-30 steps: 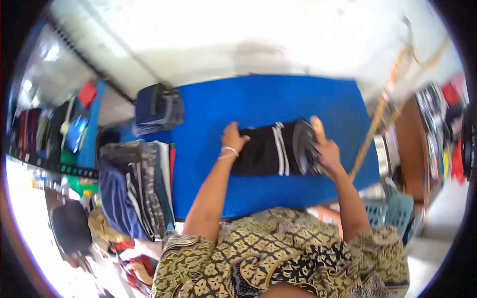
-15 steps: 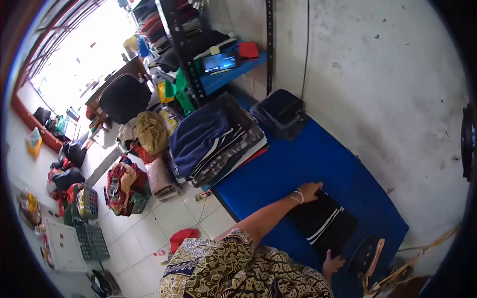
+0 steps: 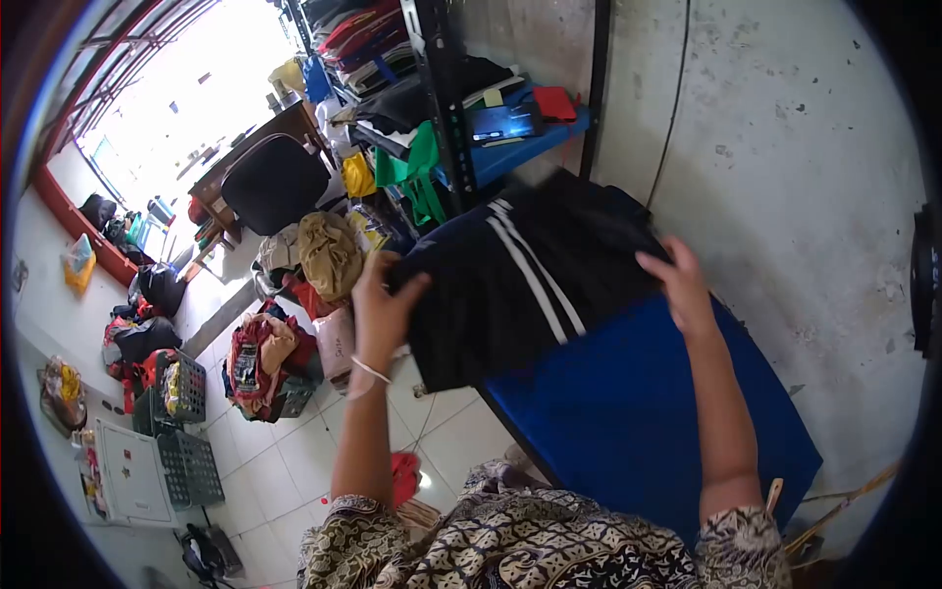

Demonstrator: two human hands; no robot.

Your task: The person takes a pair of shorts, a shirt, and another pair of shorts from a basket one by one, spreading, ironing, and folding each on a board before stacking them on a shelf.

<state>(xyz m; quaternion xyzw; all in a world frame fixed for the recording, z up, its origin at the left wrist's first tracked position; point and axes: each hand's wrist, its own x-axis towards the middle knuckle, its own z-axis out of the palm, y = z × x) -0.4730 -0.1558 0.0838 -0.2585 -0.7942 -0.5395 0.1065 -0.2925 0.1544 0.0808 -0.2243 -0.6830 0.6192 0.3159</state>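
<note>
A black folded garment with white stripes (image 3: 491,304) is lifted above the blue-covered table (image 3: 628,422), spread between my two hands. My left hand (image 3: 383,309) grips its left end, with a white band on the wrist. At the opposite end, my right hand (image 3: 684,287) pinches the edge between thumb and fingers. The raised cloth hides most of the stacked clothes behind it. Near my right sleeve, only the tip of a wooden handle (image 3: 775,494) shows.
A metal rack holds piled clothes (image 3: 368,39) and a lit phone (image 3: 505,122) on a blue shelf (image 3: 530,147). On the tiled floor to the left stand a basket of clothes (image 3: 265,363) and green crates (image 3: 191,466). A stained wall (image 3: 785,177) borders the table's right side.
The black garment has gone from lying on the table to being held up, farther forward. Both hands have moved forward and apart with it. The view has shifted slightly.
</note>
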